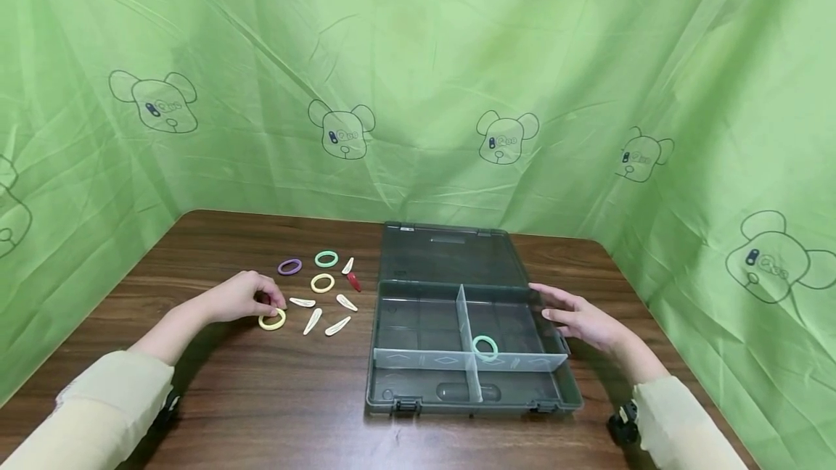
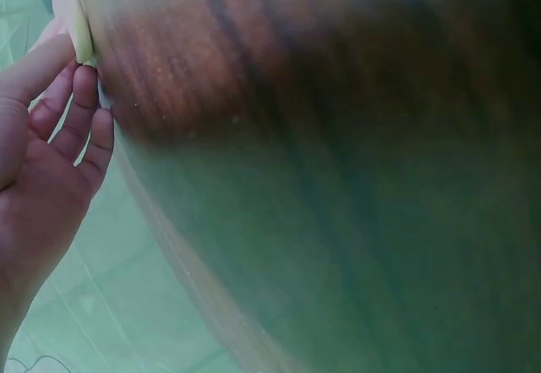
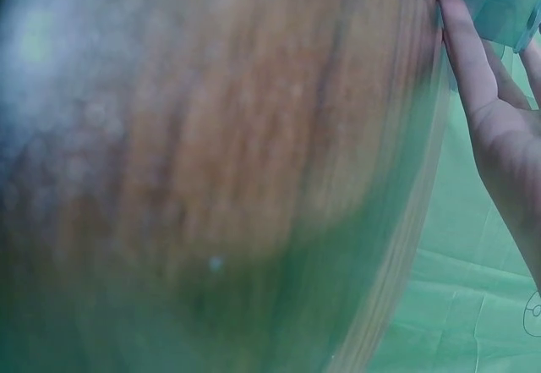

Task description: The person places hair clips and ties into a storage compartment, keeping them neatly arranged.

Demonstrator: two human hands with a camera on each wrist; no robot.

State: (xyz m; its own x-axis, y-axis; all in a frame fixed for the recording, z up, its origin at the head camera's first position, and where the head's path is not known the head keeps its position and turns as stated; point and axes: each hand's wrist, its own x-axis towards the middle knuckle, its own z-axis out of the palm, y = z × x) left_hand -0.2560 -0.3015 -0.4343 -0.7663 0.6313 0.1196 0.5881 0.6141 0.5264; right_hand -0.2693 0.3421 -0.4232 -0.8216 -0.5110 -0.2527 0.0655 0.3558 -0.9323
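My left hand (image 1: 244, 297) pinches a yellow hair tie (image 1: 282, 321) between thumb and fingers at the table's left. The left wrist view shows that hair tie (image 2: 79, 28) edge-on at the fingertips. Just right of this hand lie several cream snap hair clips (image 1: 313, 321). My right hand (image 1: 583, 320) touches the right side of a dark see-through divider box (image 1: 470, 409), its fingers fairly straight. In the right wrist view the fingertips meet the box wall (image 3: 486, 5). A mint-green hair tie (image 1: 494, 348) is inside the box, where the dividers cross.
Behind the clips lie a purple hair tie (image 1: 279, 268), a green one (image 1: 316, 260), another yellow one (image 1: 313, 283) and a red clip (image 1: 353, 281). The box lid (image 1: 451, 256) is folded back flat on the wooden table (image 1: 281, 397). Green cloth (image 1: 418, 56) surrounds the table.
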